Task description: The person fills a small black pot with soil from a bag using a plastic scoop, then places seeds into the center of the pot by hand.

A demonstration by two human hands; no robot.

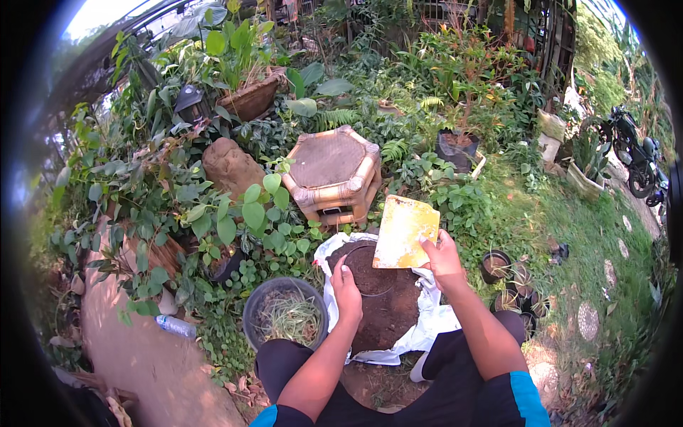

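My left hand [347, 293] grips the left side of a thin-rimmed dark plant pot [385, 292], its thumb at the rim. Dark soil fills the pot, which sits on a heap of loose brown soil [384, 325]. Under the heap spreads an opened white plastic sack [440, 319] with crumpled edges, lying between my knees. In my right hand [444, 260] is a worn yellow-and-white scoop-like piece [404, 235], pinched at its lower right corner. It is held up above the right part of the pot and hides some of the soil. Its underside is out of sight.
A grey bucket [248, 315] with uprooted grassy plants stands by my left knee. Several small black pots [495, 267] with plants cluster at the right. A hexagonal bamboo stool [333, 160] and a large rock [232, 166] stand ahead. A plastic bottle [176, 326] lies beside the path [144, 368].
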